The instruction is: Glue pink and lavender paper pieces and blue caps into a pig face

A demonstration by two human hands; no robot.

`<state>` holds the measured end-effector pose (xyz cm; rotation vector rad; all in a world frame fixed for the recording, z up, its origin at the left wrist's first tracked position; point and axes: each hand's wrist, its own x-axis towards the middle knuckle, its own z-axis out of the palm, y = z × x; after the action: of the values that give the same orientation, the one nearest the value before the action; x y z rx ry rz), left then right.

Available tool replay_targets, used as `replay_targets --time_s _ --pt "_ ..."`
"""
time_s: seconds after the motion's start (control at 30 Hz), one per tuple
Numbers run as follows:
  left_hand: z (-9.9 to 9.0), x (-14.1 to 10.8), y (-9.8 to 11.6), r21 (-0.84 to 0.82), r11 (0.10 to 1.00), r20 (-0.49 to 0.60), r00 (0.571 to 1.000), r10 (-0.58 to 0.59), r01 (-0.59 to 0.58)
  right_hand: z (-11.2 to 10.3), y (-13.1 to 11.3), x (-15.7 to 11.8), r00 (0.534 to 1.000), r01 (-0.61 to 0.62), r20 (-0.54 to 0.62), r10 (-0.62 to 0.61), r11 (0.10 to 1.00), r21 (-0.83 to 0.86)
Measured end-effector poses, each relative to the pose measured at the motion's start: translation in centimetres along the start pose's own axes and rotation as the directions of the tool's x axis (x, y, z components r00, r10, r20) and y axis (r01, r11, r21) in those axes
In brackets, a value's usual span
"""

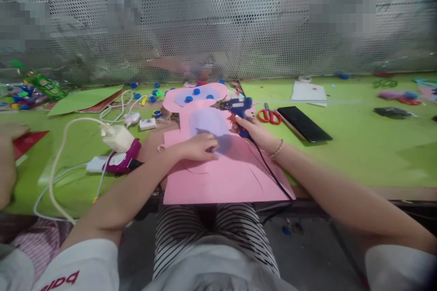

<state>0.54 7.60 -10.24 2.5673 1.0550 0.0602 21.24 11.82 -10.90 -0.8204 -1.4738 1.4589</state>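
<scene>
A blue glue gun (243,105) with a red trigger is in my right hand (254,131), its black cord running down over the pink paper (218,182). The gun's nozzle points left, above the upper part of a pink cut-out. My left hand (201,146) rests on the pink paper at the lower edge of a lilac oval (208,122), its fingers curled together; whether something small is between them is too small to tell. Above, a pink shape with a lilac piece (180,97) bears blue caps (196,92).
Right of the paper lie red-handled scissors (269,117) and a black phone (303,123). On the left are a magenta power socket (123,157) with a white plug (118,137), looping cables and a person's hand near red paper (29,142). A perforated metal screen (205,22) stands behind.
</scene>
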Motion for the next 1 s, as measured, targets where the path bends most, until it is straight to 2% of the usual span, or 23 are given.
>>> replay_targets --time_s 0.1,0.2,0.4,0.53,0.67,0.8,1.0 --pt "-0.4 -0.1 0.0 -0.035 0.999 0.047 0.999 -0.014 0.016 0.3 1.2 0.3 0.997 -0.018 0.068 0.025 0.995 -0.097" --pt "-0.5 -0.2 0.2 -0.041 0.998 0.063 0.997 -0.046 0.049 0.2 1.9 0.5 0.996 -0.024 0.082 0.038 0.986 -0.166" --pt "-0.4 -0.4 0.3 0.028 0.998 0.085 0.994 -0.062 0.060 0.1 2.1 0.6 0.999 -0.027 0.026 0.031 0.991 -0.131" --pt "-0.4 -0.5 0.3 0.073 0.995 0.099 0.993 -0.071 0.064 0.2 1.9 0.6 0.999 -0.021 0.047 0.028 0.992 -0.126" --pt "-0.3 -0.6 0.4 0.131 0.985 0.067 0.990 -0.125 0.115 0.1 1.9 0.6 0.997 -0.022 0.074 0.032 0.991 -0.134" --pt "-0.5 -0.8 0.0 0.126 0.985 0.081 0.988 -0.129 0.118 -0.4 2.3 0.9 0.998 -0.038 0.043 0.046 0.984 -0.175" --pt "-1.0 -0.7 -0.1 0.090 0.989 0.136 0.982 -0.132 0.121 -0.6 2.2 1.0 0.998 -0.026 0.058 0.040 0.976 -0.216"
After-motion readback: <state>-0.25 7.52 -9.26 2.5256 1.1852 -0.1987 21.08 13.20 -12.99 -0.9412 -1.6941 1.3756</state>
